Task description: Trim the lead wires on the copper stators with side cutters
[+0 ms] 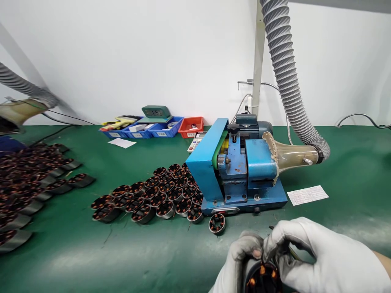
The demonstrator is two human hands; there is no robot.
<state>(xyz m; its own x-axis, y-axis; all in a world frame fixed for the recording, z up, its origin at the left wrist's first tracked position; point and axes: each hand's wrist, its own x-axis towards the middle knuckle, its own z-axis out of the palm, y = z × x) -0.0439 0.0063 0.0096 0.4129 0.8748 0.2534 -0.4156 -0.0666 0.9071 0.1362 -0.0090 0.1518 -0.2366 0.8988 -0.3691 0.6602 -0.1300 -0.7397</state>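
Note:
Both my hands wear white gloves at the bottom right. My left hand [236,260] wraps around a round motor stator [262,280] with copper windings, low at the frame's edge. My right hand [317,256] is closed over the stator's top, its fingers pinching at thin dark wires there. A single stator [217,223] stands on the green mat just ahead of my hands. Behind it sits a blue benchtop machine [241,175].
Rows of several stators [152,197] lie left of the machine, and a larger blurred pile [27,187] fills the far left. A grey ribbed extraction hose [287,81] joins the machine's funnel. Blue and red bins [159,127], a clock and paper slips [308,195] lie around.

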